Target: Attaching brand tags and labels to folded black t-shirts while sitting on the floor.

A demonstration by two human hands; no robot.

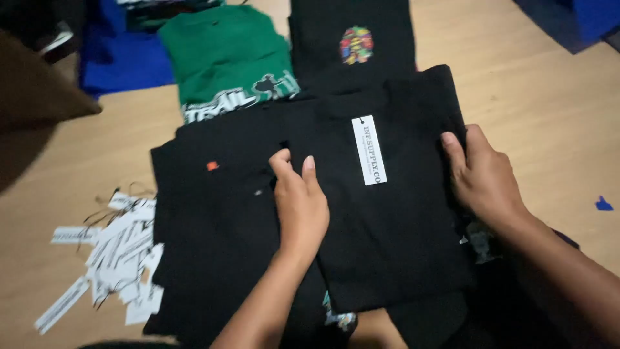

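Left hand (298, 200) resting flat on the left edge of a folded black t-shirt (394, 213), fingers stretched out and pressing down, not closed around anything. Right hand (481, 174) on the right edge of the same shirt, fingers curled over the cloth and thumb on top, so holding that edge lightly. Folded black t-shirt lying in the middle of the view, on top of other dark clothes, with a long white hang tag (369, 150) lying on its upper part, between the two hands. Under it and to the left, another black t-shirt (213, 220) with a small orange mark (212, 166). Further away, a green t-shirt (226, 52) with white print, and beside it a black t-shirt with a colourful round print (356, 45). Blue cloth (123, 64) at the top left. Pile of loose white tags with strings (116, 252) on the wooden floor (542, 97), just beside the left black shirt. Small blue scrap (603, 205) on the floor at the far right, well apart from the clothes.
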